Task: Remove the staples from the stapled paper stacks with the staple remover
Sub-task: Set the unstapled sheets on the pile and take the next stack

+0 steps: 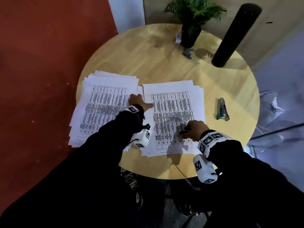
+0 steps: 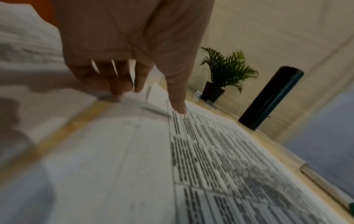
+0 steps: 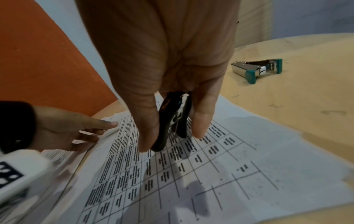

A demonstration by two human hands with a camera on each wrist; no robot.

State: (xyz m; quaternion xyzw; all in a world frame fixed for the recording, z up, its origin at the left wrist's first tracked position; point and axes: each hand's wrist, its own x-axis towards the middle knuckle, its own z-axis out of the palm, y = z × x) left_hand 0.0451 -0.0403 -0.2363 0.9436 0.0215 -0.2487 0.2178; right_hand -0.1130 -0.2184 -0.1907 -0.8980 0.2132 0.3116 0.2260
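Two stacks of printed table sheets lie side by side on a round wooden table [image 1: 164,66]: a left stack [image 1: 102,106] and a right stack [image 1: 174,112]. My left hand [image 1: 139,102] lies flat across the gap between them, fingers spread on the left stack and thumb [image 2: 177,104] pressing the right stack [image 2: 210,151] near its top left corner. My right hand [image 1: 195,129] hovers over the lower part of the right stack [image 3: 210,174] and pinches a black staple remover [image 3: 173,121] between thumb and fingers, its claws pointing down at the paper. No staple is visible.
A silver stapler with green ends [image 1: 222,109] lies on the bare wood right of the papers, also in the right wrist view [image 3: 256,70]. At the far edge stand a potted plant [image 1: 190,33], a tall black cylinder [image 1: 236,35] and a small grey object [image 1: 187,52].
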